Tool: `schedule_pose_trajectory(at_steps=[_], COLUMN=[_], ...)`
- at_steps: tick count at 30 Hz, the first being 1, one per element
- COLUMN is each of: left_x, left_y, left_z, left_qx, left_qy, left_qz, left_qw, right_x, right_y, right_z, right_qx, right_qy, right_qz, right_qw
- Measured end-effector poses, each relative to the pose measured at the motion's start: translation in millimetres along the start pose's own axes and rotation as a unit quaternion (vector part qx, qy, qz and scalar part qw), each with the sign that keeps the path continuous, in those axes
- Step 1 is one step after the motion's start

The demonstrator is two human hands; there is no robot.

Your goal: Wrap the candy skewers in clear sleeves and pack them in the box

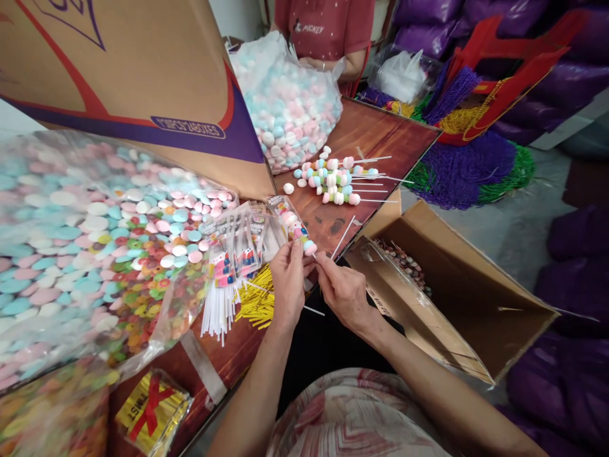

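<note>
Between my two hands is a candy skewer [309, 247] of pastel marshmallows on a white stick, its upper part inside a printed clear sleeve [288, 214]. The fingers of my left hand [288, 279] close around the sleeve and the candies near its mouth. My right hand [346, 291] pinches the lower end of the stick. Just left of my left hand lie a fan of printed sleeves [242, 238], a bunch of white sticks [219, 314] and yellow twist ties [257, 298]. Several finished-looking marshmallow skewers [335, 181] lie farther back on the table.
A large bag of marshmallows and gummy rings [95, 254] covers the left side. Behind stand a tall carton [143, 70] and another marshmallow bag [290, 101], with a person in a red shirt [328, 32] beyond. An open cardboard box [457, 292] holding wrapped pieces sits at right.
</note>
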State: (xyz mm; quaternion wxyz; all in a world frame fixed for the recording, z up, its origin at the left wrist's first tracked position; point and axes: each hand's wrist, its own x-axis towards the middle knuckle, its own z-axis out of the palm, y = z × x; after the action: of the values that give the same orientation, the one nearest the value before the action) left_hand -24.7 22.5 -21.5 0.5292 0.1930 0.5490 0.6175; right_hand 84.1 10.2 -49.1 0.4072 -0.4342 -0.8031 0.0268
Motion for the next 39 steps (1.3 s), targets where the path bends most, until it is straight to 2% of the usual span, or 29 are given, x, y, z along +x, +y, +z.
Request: schedule_pose_trajectory(at_steps=[4,8,11,17,22,27,33,39], left_x=[1,3,7,12,11,9,9,9], left_y=[-2,4,6,-1,-1,1,2,5], left_z=[-11.3,-21.4,-24.1,-27.0,-28.3,-28.0,-27.3,-28.4], left_qx=[0.134,0.268,0.324,0.365,0.405,0.447,0.453,0.469], left_qy=[0.004,0.002,0.015,0.022,0.035,0.041,0.033,0.026], left_qz=[0.097,0.194,0.248,0.284,0.337,0.381,0.396,0.382], left_qw=[0.986,0.944,0.913,0.886,0.849,0.808,0.798,0.796], right_x=[0,0,0,-1,-1,-2,-4,0], right_y=[-2,-3,-3,-2,0,2,1,0], right_z=[-1,-5,-7,-5,-3,-2,-3,-3], right_qx=[0.045,0.101,0.125,0.082,0.023,0.005,-0.035,-0.07], right_qy=[-0.005,-0.018,-0.023,-0.007,0.006,0.002,-0.022,-0.002], right_qz=[0.024,0.071,0.08,0.044,-0.013,-0.032,-0.03,-0.061], right_qw=[0.999,0.992,0.989,0.996,1.0,0.999,0.999,0.996])
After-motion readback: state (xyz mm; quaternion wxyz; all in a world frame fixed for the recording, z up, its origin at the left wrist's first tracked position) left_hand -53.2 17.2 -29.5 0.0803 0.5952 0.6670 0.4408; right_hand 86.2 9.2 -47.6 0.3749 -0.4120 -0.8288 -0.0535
